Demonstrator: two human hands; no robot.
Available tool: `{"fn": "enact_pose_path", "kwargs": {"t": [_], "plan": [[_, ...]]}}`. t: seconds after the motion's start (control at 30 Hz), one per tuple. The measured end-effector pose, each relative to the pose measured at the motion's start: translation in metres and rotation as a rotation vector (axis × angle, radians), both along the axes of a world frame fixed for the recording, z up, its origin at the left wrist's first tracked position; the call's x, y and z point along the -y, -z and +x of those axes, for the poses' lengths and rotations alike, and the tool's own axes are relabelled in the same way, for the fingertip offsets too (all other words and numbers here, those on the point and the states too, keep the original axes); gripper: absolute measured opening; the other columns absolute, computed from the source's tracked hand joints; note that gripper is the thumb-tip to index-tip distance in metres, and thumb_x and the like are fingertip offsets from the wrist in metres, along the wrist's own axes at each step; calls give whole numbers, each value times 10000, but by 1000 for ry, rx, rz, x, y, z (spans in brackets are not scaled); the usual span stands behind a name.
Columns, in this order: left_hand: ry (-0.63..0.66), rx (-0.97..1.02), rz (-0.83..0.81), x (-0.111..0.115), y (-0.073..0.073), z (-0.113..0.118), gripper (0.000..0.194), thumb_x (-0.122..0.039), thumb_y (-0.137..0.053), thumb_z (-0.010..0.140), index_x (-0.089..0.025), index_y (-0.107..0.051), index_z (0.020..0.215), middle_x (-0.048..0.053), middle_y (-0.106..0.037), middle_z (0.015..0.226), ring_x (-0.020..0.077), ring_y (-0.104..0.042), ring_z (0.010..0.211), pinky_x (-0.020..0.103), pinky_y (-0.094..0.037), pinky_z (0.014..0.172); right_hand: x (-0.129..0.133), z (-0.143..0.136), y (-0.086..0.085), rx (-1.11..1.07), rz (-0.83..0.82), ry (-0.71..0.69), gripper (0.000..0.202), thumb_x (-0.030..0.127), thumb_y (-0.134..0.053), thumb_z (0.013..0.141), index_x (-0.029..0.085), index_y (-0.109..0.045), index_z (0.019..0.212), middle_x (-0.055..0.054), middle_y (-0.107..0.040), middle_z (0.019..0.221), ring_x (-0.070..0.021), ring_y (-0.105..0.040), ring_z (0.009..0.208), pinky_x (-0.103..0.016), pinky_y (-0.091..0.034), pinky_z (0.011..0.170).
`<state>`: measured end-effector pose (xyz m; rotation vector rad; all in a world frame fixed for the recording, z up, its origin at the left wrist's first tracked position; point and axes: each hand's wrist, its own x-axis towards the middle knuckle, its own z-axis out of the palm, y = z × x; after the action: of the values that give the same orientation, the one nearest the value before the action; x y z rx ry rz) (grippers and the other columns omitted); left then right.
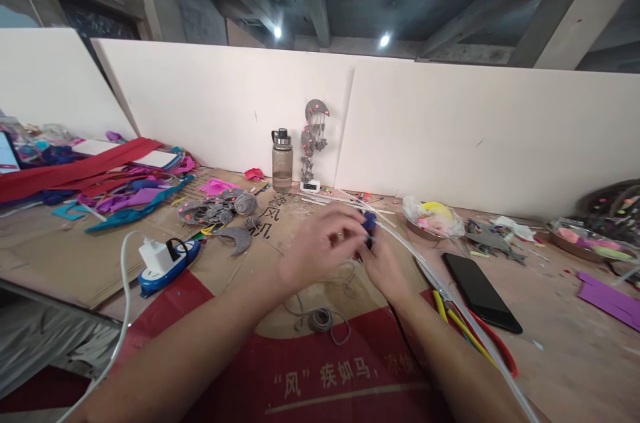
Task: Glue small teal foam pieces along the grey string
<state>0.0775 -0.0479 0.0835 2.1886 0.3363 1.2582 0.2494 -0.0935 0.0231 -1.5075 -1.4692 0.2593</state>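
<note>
My left hand [323, 239] is raised above the middle of the table, its fingers bent and brought together near a small dark blue piece [370, 221]. My right hand [383, 263] is closed around the lower part of that blue piece. Both hands are partly blurred, and whatever the left fingertips pinch is too small to make out. Below them, a coil of grey yarn [321, 320] lies on a red and brown printed sheet [350, 363], with loose strands around it.
Left of the hands are grey felt pieces [235, 241], a blue power strip [170, 267] and coloured cloth [90, 169]. A bottle [283, 163] and a small clock [310, 187] stand behind. A phone [481, 291], yellow-handled tools [467, 328] and a bagged bowl [433, 217] lie right.
</note>
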Motion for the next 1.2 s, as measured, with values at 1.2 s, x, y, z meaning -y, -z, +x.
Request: {"fn": "enact_pose_path", "kwargs": {"t": [1.2], "plan": [[-112, 112, -890, -81, 58, -12, 249, -305, -785, 599, -114, -662, 700, 12, -622, 593, 105, -588, 542, 223, -485, 514, 7, -10, 3, 138, -93, -7, 275, 424, -422, 924, 199, -546, 1024, -92, -626, 916, -247, -582, 846, -400, -466, 769]]}}
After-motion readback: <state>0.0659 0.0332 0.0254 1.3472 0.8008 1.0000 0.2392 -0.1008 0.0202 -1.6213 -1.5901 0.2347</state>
